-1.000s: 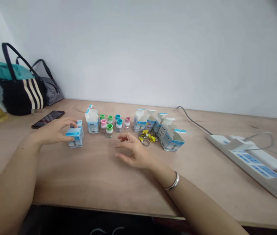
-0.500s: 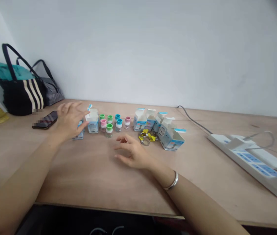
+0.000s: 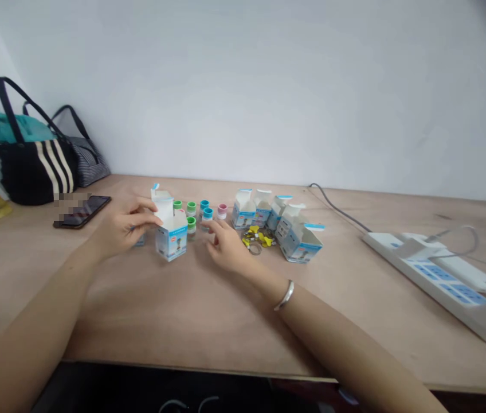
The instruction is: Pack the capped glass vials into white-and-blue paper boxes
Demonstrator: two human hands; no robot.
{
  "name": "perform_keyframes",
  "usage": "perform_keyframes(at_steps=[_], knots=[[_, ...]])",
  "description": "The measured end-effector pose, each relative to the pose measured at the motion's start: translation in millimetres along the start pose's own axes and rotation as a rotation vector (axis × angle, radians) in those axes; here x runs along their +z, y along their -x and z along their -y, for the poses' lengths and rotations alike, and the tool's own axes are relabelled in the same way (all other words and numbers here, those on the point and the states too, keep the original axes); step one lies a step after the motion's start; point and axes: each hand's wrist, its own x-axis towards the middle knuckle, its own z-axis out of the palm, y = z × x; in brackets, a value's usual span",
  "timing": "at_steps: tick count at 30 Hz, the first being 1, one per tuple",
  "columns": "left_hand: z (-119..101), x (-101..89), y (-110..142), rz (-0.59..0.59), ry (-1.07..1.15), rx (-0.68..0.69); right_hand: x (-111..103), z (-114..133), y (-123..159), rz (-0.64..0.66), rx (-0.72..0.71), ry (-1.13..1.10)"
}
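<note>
Wondering what's going on with the left hand (image 3: 125, 226) and that white-and-blue cardboard carton (image 3: 171, 241), anyone got a better look?

Reply: Fingers are curved and fairly narrow, up against the carton's upper left side. They look like they're touching it, but I can't tell if it's a proper grip. The carton stands upright on the light plywood table (image 3: 183, 310), top flaps open, with a small blue-and-white box (image 3: 140, 241) half hidden just behind the hand.

And the right hand (image 3: 226, 246)?

Reply: Narrow as well, fingers curled, nothing visible in them. The fingertips are just beside a clear vial with a teal cap (image 3: 207, 217), can't tell if they're touching. A clear vial with a green cap (image 3: 191, 226) sits right behind the carton.

What else is on there?

Reply: A row of open white-and-blue cartons (image 3: 247, 209) and some yellow-and-metal clips (image 3: 255, 238) to the right, a black smartphone (image 3: 82, 211) on the left, and a white power strip (image 3: 436, 281) far right
</note>
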Motion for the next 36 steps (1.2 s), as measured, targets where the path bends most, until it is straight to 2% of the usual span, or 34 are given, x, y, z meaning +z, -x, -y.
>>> perform_keyframes(at_steps=[5,10,14,16,18,19,21,25,31,36], knots=[[-8.1,22.8,2.6,0.089,0.144,0.038,15.6,-4.1,-25.8,0.006,-0.042,0.027],[-12.2,39.9,7.4,0.098,0.191,0.009,12.3,-8.8,-23.3,-0.103,0.020,0.016],[-24.5,57.5,8.8,0.033,0.245,-0.027,-14.9,-11.4,-10.8,-0.385,0.054,-0.067],[-32.9,64.9,7.6,0.007,0.291,-0.044,-30.6,-7.5,-4.7,-0.562,0.045,-0.188],[-41.3,68.8,5.2,0.014,0.340,-0.056,-42.2,1.2,1.0,-0.671,0.003,-0.331],[-45.0,69.6,3.7,0.030,0.361,-0.058,-45.6,6.9,3.7,-0.673,-0.020,-0.378],[-51.3,70.1,1.1,0.060,0.390,-0.059,-48.1,18.8,8.8,-0.591,-0.054,-0.394],[-58.1,74.6,0.4,0.020,0.453,-0.111,-45.6,34.6,17.2,-0.367,-0.095,-0.227],[-62.8,86.3,6.1,-0.028,0.629,-0.299,-51.9,29.1,20.5,-0.250,-0.135,-0.135],[-66.8,90.6,6.5,-0.005,0.651,-0.286,-49.0,23.4,17.2,-0.118,-0.150,-0.003]])
